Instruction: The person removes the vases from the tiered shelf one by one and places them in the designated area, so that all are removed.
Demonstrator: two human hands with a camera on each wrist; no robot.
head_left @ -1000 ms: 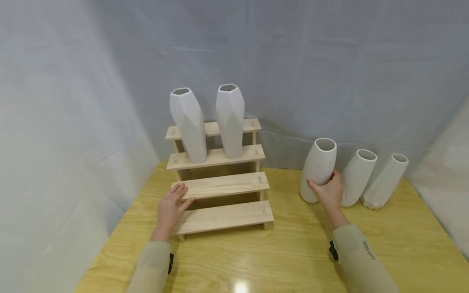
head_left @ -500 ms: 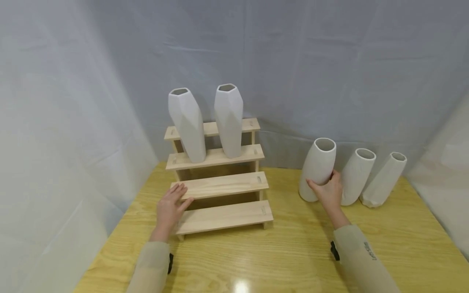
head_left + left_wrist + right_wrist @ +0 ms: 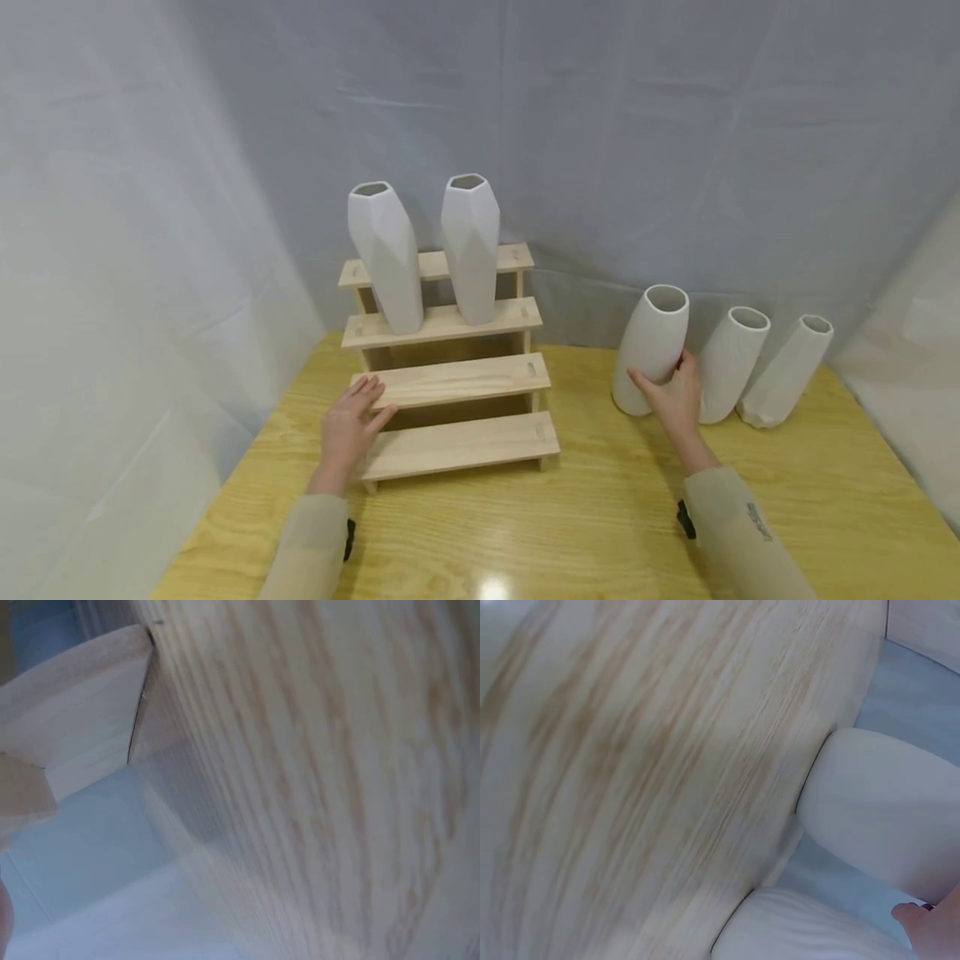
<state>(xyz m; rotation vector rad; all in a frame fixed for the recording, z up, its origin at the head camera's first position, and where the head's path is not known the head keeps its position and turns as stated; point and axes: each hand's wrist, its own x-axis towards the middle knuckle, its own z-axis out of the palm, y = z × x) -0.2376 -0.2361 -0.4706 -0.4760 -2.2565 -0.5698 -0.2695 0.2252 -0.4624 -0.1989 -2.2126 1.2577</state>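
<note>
Two tan sleeves (image 3: 303,542) nearest; dark lettering (image 3: 759,522) on the right one, too blurred to read surely. Left hand (image 3: 347,429): fingers laid over the left end of the second step up on a wooden stand (image 3: 457,379), thumb spread away; holds no vase. Right hand (image 3: 678,396): curled round a smooth white vase (image 3: 648,350), base on the tabletop (image 3: 585,517), right of the stand. Risk, as judged: a sideways knock from the knuckles could tip the rippled vase (image 3: 731,367) just beside, then the narrow-mouthed vase (image 3: 787,375); the smooth wall may slip. Farther back, two faceted vases (image 3: 472,250) stand on the third step; pushing the stand could rock them. No labels made out on vases or stand.
</note>
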